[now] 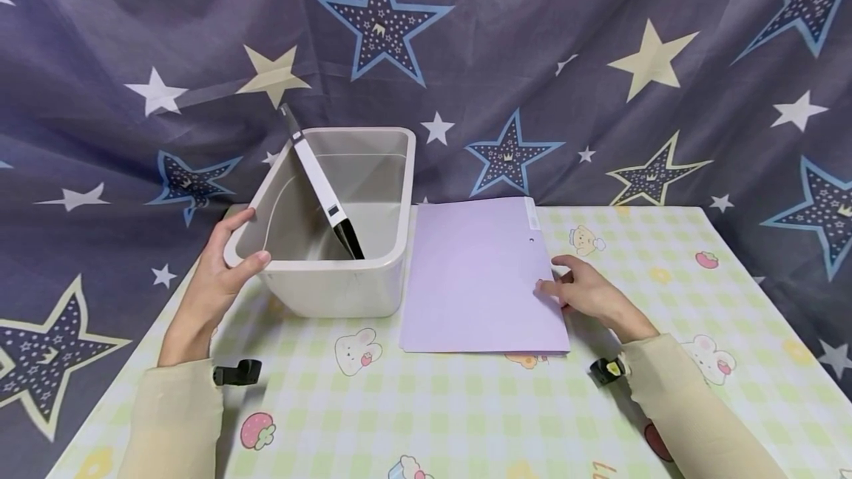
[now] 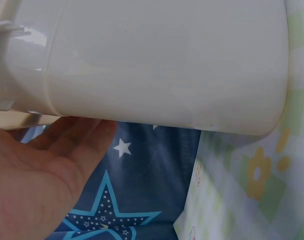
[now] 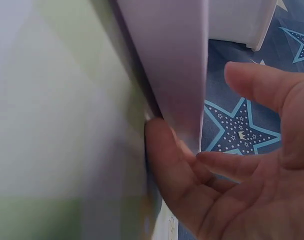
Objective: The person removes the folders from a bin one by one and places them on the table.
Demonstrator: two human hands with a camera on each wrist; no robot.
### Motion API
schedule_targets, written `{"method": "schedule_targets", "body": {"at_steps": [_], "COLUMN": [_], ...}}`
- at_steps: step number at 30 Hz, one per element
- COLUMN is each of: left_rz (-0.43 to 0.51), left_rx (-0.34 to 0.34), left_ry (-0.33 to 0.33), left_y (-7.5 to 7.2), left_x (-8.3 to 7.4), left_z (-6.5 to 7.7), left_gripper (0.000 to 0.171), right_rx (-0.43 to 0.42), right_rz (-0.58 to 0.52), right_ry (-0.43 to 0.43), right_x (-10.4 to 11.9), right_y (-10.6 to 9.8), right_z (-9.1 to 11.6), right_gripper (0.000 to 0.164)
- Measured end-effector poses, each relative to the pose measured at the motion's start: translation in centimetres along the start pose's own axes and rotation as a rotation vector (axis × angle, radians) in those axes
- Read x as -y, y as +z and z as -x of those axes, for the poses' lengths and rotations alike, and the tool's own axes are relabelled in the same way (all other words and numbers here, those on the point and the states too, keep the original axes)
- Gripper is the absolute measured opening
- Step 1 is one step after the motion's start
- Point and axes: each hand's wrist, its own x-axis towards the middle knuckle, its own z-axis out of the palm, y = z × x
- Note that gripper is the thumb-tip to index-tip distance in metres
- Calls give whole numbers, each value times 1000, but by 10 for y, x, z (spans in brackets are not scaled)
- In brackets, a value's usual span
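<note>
My left hand [image 1: 222,265] grips the near left corner of a light grey plastic bin [image 1: 346,290], thumb on the rim and fingers along its outer side. Inside the bin a long slim object [image 1: 319,176], white in the middle with dark ends, leans diagonally and rises above the back rim. A lilac folder [image 1: 482,279] with a white label at its top right corner lies flat to the right of the bin. At the folder's right edge is my right hand [image 1: 589,290]. In the right wrist view its fingertips [image 3: 159,131] reach the folder's lower edge, the thumb held apart from it.
A checked cloth with cartoon prints covers the table [image 1: 373,412]. Behind it hangs a dark curtain [image 1: 466,94] with stars. The bin stands close to the folder's left edge. Each wrist carries a small black camera mount [image 1: 238,372].
</note>
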Motion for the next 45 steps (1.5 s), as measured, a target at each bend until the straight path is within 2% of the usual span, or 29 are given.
{"method": "schedule_targets", "body": {"at_steps": [8,16,25,35,41,45], "left_rz": [-16,-33,-28,-26,-25,-33], "left_rx": [1,-3,-1,2,-3,-12], "left_ry": [-19,-11,-10,5,17,16], "left_y": [-1,-1,-1,0,0,-2], "left_x": [-1,-1,-2,1,1,1], "left_z": [1,0,0,-2,-3,-2], "left_gripper": [70,71,70,71,71,71], "right_rx": [-35,-62,-191,-354,-366,-358], "right_rz": [-12,-1,93,17,-53,-120], "right_ry": [-14,-49,-182,-342,-367,-392], "right_x": [2,3,1,5,11,28], "right_y": [-3,-4,-5,0,0,2], "right_z": [2,3,3,6,11,21], "right_gripper": [69,65,56,39,34,29]}}
